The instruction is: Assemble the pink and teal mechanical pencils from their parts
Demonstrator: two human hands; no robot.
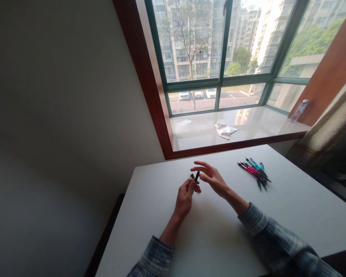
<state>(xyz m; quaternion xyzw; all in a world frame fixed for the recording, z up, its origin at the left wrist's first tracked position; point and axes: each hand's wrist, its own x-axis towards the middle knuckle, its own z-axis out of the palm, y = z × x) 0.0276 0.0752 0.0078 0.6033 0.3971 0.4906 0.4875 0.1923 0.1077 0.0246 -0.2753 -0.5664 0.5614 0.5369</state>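
Note:
My left hand (185,197) is closed around a dark, slim pen part (197,176), whose black end points up and away from me. Just to the right, my right hand (212,178) has its fingers apart, with the thumb and fingertips close to the black end. Whether a fingertip touches it I cannot tell. Behind my left hand, some small dark and clear pieces (192,176) are partly hidden by the fingers. A loose pile of pens (254,171), pink-red, teal and black, lies on the table to the right.
The white table (219,242) meets a window sill (200,139) at its far edge. On the sill are a crumpled white cloth (226,130), a flat white paper (185,122) and a clear bottle (299,111). A curtain (324,125) hangs at the right, a wall (75,115) stands left.

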